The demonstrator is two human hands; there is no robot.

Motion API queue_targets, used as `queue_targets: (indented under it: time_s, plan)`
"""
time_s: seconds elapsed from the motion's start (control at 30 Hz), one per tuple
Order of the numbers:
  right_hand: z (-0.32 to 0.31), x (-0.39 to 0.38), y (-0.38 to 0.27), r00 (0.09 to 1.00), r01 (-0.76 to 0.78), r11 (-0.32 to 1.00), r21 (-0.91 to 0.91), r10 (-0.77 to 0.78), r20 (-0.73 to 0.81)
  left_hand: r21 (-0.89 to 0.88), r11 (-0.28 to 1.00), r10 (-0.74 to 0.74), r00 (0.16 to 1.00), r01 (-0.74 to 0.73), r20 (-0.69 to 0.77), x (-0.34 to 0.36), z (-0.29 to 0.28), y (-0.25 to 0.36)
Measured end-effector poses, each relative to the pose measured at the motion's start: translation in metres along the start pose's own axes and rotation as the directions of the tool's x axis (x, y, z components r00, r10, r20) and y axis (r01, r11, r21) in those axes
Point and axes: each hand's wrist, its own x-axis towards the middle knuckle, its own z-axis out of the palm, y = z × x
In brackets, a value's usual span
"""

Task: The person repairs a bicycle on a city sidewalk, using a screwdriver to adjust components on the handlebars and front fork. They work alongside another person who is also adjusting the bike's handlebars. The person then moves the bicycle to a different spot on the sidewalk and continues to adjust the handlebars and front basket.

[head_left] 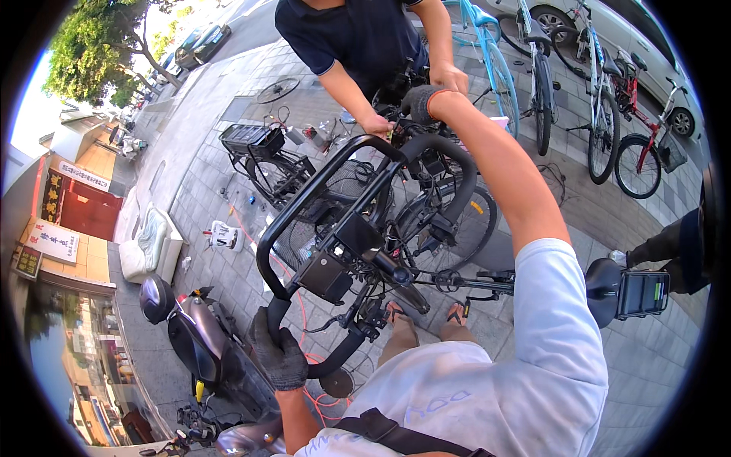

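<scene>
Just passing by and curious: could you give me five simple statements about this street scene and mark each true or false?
1. The wearer's left hand is gloved. True.
2. The wearer's right hand is bare. False: it is gloved too.
3. The left hand is on a black bar. True.
4. The leftmost bicycle of the upper-right row is yellow. False: it is light blue.
5. The person opposite wears a dark shirt. True.
</scene>
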Motion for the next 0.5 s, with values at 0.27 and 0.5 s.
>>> queue_targets:
  time_s: [0.27, 0.5]
  plan:
    - [0.013, 0.03, -0.002, 0.995, 0.0, 0.974, -0.225, 0.023, 0.097, 0.103, 0.995, 0.009, 1.0, -0.008, -0.006, 0.002, -0.002, 0.017]
    - [0.016, 0.029, -0.005, 0.991, 0.017, 0.971, -0.24, 0.015, 0.131, 0.165, 0.986, -0.002, 1.0, 0.001, 0.005, 0.002, -0.005, 0.017]
